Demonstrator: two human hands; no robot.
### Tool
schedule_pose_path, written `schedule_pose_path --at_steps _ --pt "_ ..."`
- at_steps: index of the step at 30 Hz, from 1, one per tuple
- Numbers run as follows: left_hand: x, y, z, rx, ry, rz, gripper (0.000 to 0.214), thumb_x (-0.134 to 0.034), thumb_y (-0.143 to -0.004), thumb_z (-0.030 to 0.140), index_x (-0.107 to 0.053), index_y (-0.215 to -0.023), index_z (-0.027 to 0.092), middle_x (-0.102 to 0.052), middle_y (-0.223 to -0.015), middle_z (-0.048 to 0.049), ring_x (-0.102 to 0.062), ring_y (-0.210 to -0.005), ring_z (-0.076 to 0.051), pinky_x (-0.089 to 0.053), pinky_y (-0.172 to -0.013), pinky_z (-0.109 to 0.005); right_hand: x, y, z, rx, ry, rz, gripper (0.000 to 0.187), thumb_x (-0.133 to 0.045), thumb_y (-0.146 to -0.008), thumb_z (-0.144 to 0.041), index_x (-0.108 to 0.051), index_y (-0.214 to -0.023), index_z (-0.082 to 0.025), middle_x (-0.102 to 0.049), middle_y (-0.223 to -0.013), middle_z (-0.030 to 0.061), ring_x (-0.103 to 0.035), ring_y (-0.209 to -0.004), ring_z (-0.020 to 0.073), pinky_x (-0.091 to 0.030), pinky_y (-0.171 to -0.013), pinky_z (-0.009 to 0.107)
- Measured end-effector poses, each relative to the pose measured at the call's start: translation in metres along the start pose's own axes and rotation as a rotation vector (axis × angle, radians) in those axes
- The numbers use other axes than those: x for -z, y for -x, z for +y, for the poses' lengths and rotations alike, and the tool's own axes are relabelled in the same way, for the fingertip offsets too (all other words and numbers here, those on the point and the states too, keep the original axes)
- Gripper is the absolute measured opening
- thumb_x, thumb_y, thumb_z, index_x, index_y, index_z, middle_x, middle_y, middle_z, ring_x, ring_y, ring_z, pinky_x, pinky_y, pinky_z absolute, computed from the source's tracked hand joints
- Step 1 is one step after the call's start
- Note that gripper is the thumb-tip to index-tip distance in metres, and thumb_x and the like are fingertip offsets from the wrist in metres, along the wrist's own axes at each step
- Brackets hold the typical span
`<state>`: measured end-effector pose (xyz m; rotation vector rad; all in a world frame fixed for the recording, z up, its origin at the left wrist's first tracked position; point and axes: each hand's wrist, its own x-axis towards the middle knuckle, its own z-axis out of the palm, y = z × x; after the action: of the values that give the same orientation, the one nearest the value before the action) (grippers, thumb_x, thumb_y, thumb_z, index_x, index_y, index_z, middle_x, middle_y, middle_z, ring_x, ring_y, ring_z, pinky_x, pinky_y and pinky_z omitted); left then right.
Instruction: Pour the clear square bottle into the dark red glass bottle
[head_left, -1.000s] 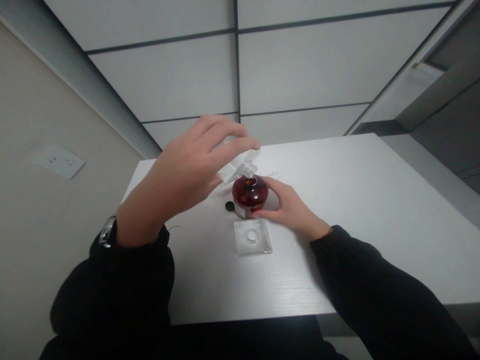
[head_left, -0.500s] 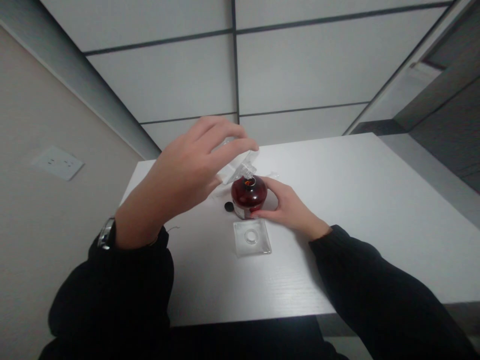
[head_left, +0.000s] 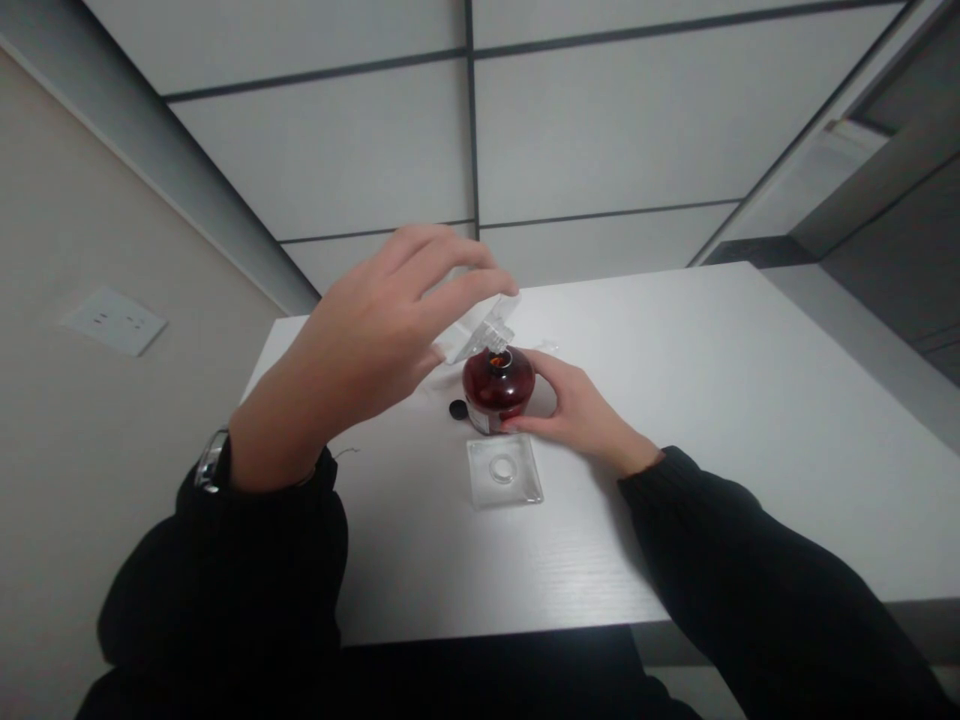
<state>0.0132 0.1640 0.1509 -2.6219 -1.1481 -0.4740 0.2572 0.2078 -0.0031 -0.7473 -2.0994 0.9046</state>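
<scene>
My left hand (head_left: 397,325) is closed around a clear square bottle (head_left: 478,330), tilted with its neck down toward the right. The neck is at the mouth of a dark red, rounded glass bottle (head_left: 498,384) standing uncapped on the table; I cannot tell whether the two touch. My right hand (head_left: 574,408) grips the red bottle from its right side, thumb low in front and fingers behind. A small black cap (head_left: 458,409) lies just left of the red bottle. In front of it is a clear square dish (head_left: 525,490) with a round ring in its middle.
The white table (head_left: 720,430) runs up to pale panelled doors (head_left: 607,130) at the back. A scrap of clear plastic (head_left: 547,347) lies behind my right hand. A thin dark thread (head_left: 348,453) is near my left sleeve. A wall outlet (head_left: 116,320) is at left.
Both hands keep their grip, with the clear bottle still tilted over the red one. The whole view has shifted very slightly.
</scene>
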Motion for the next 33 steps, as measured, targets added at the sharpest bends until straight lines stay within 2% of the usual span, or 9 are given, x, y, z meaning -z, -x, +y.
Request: schedule_pose_path --at_steps 10,24,33 --pt "0.0007 -0.0001 0.0026 -0.006 -0.064 -0.002 0.055 -0.055 -0.093 0.006 -0.055 -0.142 0.031 -0.063 -0.148 -0.0075 -0.057 -0.142 -0.03 -0.053 -0.117 -0.052 -0.0003 0.0004 0.0008 0.012 0.007 0.005 0.084 -0.086 -0.078 -0.067 -0.061 -0.147 -0.025 -0.07 -0.148 0.0137 -0.066 -0.137 0.0353 -0.051 -0.117 0.06" --pt "-0.0011 -0.0004 0.0009 -0.031 -0.087 0.015 0.052 -0.059 -0.092 0.006 -0.058 -0.14 0.027 -0.066 -0.145 -0.0097 -0.061 -0.139 -0.03 -0.054 -0.113 -0.049 -0.0001 -0.0004 -0.0003 0.006 -0.01 -0.002 0.086 -0.087 -0.077 -0.067 -0.061 -0.149 -0.027 -0.069 -0.149 0.0129 -0.065 -0.138 0.0361 -0.05 -0.118 0.062" --pt "-0.0017 0.0003 0.0007 -0.029 -0.092 0.018 0.053 -0.059 -0.092 0.008 -0.056 -0.14 0.031 -0.066 -0.144 -0.0079 -0.061 -0.14 -0.03 -0.055 -0.112 -0.05 -0.0005 0.0 0.0007 0.019 0.0 0.0 0.085 -0.086 -0.078 -0.067 -0.06 -0.148 -0.026 -0.069 -0.148 0.0134 -0.066 -0.137 0.0357 -0.051 -0.118 0.061"
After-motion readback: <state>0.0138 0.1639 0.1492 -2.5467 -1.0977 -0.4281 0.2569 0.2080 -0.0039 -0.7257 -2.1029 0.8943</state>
